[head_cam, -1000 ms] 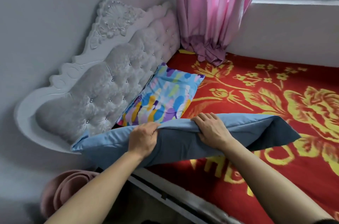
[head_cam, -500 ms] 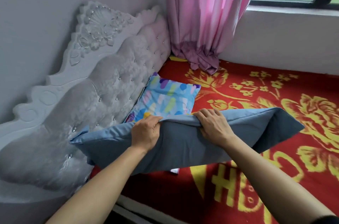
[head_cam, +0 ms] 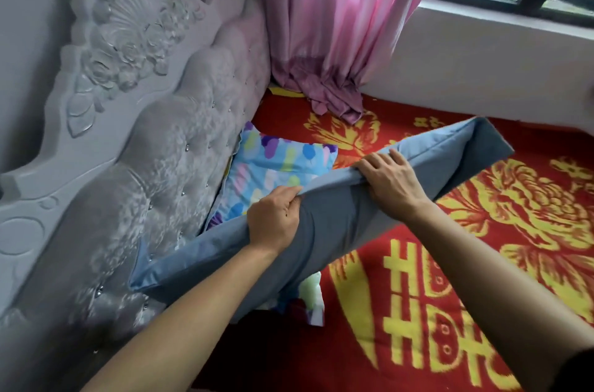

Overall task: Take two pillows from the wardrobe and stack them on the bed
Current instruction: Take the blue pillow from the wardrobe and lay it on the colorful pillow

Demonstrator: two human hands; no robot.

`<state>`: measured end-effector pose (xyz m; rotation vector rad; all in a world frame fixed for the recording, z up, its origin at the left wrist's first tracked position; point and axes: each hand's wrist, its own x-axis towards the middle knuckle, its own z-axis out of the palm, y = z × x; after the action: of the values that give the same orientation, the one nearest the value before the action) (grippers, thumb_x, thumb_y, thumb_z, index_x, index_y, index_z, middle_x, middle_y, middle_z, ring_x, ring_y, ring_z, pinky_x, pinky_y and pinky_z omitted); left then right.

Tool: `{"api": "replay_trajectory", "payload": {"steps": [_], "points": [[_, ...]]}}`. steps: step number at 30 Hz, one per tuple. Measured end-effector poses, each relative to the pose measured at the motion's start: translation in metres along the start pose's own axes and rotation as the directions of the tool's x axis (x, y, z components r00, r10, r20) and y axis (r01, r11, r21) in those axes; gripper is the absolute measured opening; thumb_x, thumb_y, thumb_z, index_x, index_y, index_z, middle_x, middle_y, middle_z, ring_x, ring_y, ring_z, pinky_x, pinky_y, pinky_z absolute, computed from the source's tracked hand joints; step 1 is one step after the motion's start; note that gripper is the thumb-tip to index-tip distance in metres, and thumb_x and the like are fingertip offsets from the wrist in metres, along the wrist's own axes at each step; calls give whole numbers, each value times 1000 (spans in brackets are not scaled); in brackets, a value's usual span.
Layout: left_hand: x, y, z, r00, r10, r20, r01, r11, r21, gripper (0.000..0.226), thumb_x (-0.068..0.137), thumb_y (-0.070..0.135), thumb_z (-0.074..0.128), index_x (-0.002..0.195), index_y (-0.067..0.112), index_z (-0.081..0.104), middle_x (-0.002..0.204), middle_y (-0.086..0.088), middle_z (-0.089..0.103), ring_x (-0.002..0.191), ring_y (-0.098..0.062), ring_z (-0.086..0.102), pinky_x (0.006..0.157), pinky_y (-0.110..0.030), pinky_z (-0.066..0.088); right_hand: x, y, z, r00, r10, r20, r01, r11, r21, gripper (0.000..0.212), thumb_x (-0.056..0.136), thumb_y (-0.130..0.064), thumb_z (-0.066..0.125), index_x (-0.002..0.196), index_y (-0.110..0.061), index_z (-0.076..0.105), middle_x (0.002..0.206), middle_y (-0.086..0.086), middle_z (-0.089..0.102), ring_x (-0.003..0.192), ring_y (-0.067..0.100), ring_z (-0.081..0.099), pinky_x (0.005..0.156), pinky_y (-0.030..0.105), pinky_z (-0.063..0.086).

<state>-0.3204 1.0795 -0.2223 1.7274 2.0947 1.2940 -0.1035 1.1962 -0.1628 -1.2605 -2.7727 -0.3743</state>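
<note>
One pillow, the patterned pillow (head_cam: 273, 173), is already laid on the bed (head_cam: 482, 311), flat on the red cover and pressed against the headboard (head_cam: 154, 147). The second one, the blue pillow (head_cam: 337, 224), is held above it by both hands and is not yet let go.

The left hand (head_cam: 274, 224) is closed on the upper edge of the blue pillow, with the thumb on the near side and the fingers folded over the seam. The right hand (head_cam: 393, 181) is laid on the same edge a little further along, the fingers spread over the top and pressing down. The two hands are near each other but they do not touch.

The blue pillow is tilted, its near face turned toward the person, and it covers the near half of the patterned pillow (one corner of which is seen below the blue one). Whether its lower edge already rests on the patterned pillow cannot be told.

So the fetching from the wardrobe seems to be finished for both pillows. What is left, as it is judged, is small: the blue pillow must be lowered flat, aligned on the patterned one, and released.
</note>
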Motion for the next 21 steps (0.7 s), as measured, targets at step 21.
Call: {"api": "replay_trajectory", "payload": {"steps": [21], "points": [[78,-204,74,872,-471,131,467,882,60,42,98,33,51,132,11,56,131,-19,61,122,-33,56,101,-43,46,26,-150,279,824,276,494,-550,599,582,69,102,-53,33,159,-25,8,166,17,4,153,34,9,124,45,14]]}}
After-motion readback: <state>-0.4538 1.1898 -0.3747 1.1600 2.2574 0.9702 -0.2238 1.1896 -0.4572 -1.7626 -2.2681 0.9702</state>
